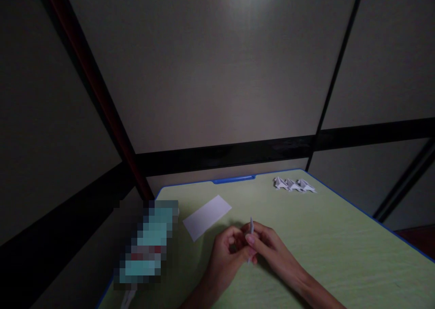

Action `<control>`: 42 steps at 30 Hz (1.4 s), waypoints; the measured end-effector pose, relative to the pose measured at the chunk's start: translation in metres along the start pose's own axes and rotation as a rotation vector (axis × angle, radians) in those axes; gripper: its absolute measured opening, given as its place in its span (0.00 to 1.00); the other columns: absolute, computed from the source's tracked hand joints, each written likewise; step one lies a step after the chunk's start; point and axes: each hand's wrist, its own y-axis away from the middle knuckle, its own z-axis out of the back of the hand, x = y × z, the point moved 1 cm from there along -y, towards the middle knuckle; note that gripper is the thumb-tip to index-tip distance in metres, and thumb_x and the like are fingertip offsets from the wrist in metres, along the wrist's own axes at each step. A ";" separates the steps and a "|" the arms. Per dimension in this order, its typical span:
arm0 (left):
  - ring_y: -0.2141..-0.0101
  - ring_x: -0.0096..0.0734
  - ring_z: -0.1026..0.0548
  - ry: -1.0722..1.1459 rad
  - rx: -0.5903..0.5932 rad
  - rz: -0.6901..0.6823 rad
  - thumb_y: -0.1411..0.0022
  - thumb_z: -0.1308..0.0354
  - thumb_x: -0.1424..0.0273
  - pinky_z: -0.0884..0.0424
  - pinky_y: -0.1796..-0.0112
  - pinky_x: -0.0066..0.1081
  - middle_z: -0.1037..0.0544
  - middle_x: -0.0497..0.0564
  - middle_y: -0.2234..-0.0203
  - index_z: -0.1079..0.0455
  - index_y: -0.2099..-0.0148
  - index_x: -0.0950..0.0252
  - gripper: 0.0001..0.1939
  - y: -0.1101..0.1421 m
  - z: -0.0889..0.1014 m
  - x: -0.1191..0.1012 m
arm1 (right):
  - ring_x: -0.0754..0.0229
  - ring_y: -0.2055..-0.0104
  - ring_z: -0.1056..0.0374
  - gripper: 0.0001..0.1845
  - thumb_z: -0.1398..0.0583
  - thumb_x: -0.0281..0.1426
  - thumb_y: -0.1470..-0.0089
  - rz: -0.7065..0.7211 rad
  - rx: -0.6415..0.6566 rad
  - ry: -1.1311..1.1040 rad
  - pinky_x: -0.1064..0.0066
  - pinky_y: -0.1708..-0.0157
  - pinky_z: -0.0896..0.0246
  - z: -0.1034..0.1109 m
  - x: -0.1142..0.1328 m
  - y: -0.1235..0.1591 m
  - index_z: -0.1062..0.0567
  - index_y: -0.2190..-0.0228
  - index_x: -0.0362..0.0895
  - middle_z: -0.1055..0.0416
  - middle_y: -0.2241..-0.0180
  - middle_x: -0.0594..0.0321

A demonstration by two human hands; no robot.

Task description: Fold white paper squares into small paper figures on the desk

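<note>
Both hands meet above the front middle of the table, pinching one small folded piece of white paper [252,225]. My left hand [228,258] has its thumb and fingers closed on the lower part of the paper. From the right, my right hand [271,246] grips it with thumb and bent fingers. Only the paper's upper tip and a bit of its lower edge show; the rest is hidden by the fingers. Just beyond my left hand lies a flat white paper rectangle [207,217]. Three folded white paper figures [294,185] stand in a row at the far right.
The light green table [340,241] has a blue edge and a blue handle [234,179] at its far side. On the left lies a pixelated teal device [149,241] with a white cable [128,297]. Grey panels with dark bands [224,157] rise behind the table.
</note>
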 end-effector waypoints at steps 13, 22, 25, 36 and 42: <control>0.87 0.20 0.37 -0.058 0.016 0.009 0.53 0.47 0.64 0.48 0.88 0.19 0.33 0.45 0.87 0.41 0.76 0.67 0.11 -0.002 0.004 0.001 | 0.68 0.85 0.44 0.20 0.51 0.42 0.53 -0.007 -0.030 0.068 0.78 0.86 0.48 0.003 -0.005 0.000 0.31 0.73 0.38 0.39 0.86 0.67; 0.88 0.17 0.43 -0.082 -0.098 0.015 0.51 0.51 0.64 0.48 0.88 0.19 0.40 0.41 0.90 0.41 0.80 0.67 0.12 -0.002 0.007 -0.002 | 0.68 0.85 0.45 0.16 0.51 0.40 0.53 -0.059 -0.142 -0.051 0.77 0.86 0.50 0.005 -0.008 0.001 0.35 0.72 0.39 0.40 0.86 0.69; 0.87 0.16 0.44 -0.056 -0.158 -0.011 0.52 0.49 0.66 0.48 0.86 0.19 0.41 0.41 0.90 0.42 0.81 0.67 0.12 -0.004 0.011 -0.003 | 0.67 0.83 0.44 0.14 0.50 0.38 0.52 -0.020 -0.216 -0.124 0.76 0.84 0.49 0.008 -0.010 0.001 0.35 0.73 0.40 0.39 0.83 0.68; 0.87 0.17 0.42 0.111 -0.301 -0.002 0.51 0.49 0.65 0.48 0.87 0.18 0.40 0.41 0.89 0.43 0.78 0.67 0.11 -0.008 0.018 0.001 | 0.72 0.85 0.50 0.10 0.44 0.31 0.56 -0.011 -0.133 -0.228 0.79 0.84 0.57 0.012 -0.007 -0.001 0.37 0.83 0.39 0.42 0.87 0.71; 0.87 0.19 0.38 0.050 -0.254 0.027 0.54 0.46 0.67 0.46 0.87 0.18 0.33 0.43 0.86 0.42 0.70 0.66 0.11 -0.005 0.016 -0.005 | 0.72 0.85 0.50 0.11 0.44 0.30 0.56 -0.014 -0.137 -0.225 0.78 0.84 0.58 0.011 -0.009 -0.002 0.38 0.84 0.40 0.43 0.88 0.71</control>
